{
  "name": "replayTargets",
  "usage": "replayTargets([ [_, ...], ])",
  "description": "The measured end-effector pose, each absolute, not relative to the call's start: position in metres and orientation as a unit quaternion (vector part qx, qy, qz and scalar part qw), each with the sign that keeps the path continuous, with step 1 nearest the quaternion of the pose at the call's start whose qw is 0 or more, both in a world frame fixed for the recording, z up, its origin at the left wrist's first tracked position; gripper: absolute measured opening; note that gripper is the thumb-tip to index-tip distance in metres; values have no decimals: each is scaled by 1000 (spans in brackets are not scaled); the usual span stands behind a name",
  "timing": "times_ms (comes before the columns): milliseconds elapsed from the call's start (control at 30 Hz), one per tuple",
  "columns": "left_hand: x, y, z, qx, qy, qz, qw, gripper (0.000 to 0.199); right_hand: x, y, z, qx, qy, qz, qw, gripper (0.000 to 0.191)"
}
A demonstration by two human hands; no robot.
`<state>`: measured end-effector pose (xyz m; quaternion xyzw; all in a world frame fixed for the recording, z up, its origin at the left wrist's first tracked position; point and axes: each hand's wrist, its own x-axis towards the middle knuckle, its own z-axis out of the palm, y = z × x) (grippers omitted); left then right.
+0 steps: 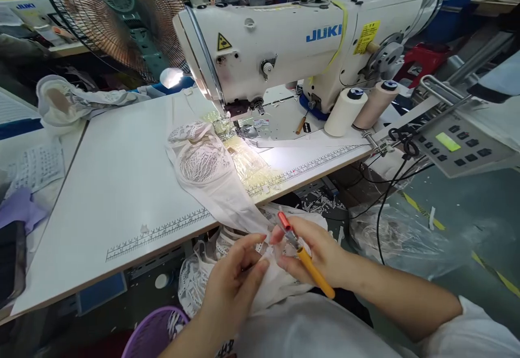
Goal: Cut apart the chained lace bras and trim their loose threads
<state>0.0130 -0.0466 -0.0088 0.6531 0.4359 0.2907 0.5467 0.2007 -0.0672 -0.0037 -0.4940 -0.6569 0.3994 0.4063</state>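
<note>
- Left grip (pixel 232 279): thumb and forefinger drawn together in a pinch at the edge of the white fabric (pixel 280 285), which hangs below and between the two grips, over the lap.
- Right grip (pixel 325 249): fingers closed around an orange-handled tool (pixel 316 273); its metal middle and red end slant up and away past the fingertips, while the handle's butt points back toward the body. These fingertips are just beside the left ones, at the same fabric.
- White lace bra (pixel 203 163): directly ahead of the grips, cups on the surface (pixel 130 163), smooth band running down over the near edge toward the fingertips. Whether the pinched fabric belongs to it, I cannot tell.
- White lace pieces (pixel 193 279): heaped just beside the left grip, below the edge.
- Purple basket (pixel 142 339): lower and to the left of the left grip, beside the forearm.
- JUKI sewing machine (pixel 280 49): beyond the bra, well ahead of both grips; its lamp (pixel 171 78) is lit.
- Cream thread cone (pixel 345 113) and beige thread cone (pixel 376 106): ahead and to the right of the right grip.
- Control panel (pixel 463 144): farther right, near the cones.
- Smartphone (pixel 12 263): well to the left of the left grip.
</note>
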Motion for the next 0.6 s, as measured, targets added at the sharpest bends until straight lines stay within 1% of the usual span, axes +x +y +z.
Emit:
replayTargets([
  [100,18,-50,-12,697,401,275,526,21,195,-66,0,-472,-650,446,394,15],
  [167,19,-48,-11,741,392,246,487,17,196,-66,-2,-470,-663,424,401,14],
  [267,11,-40,-9,833,374,181,364,16,209,-67,-3,-497,-694,328,406,12],
  [333,1,-33,-9,877,378,131,266,16,224,-69,-3,-546,-686,277,394,9],
  [400,-9,-27,-10,889,404,77,201,20,241,-70,-4,-602,-660,246,376,6],
  [467,-15,-23,-9,887,424,41,177,22,255,-70,-8,-639,-650,219,347,3],
  [533,-15,-21,-7,892,415,33,174,22,263,-69,-11,-663,-653,169,324,5],
  [600,-11,-22,-4,904,388,40,172,23,261,-68,-13,-667,-657,140,323,8],
])
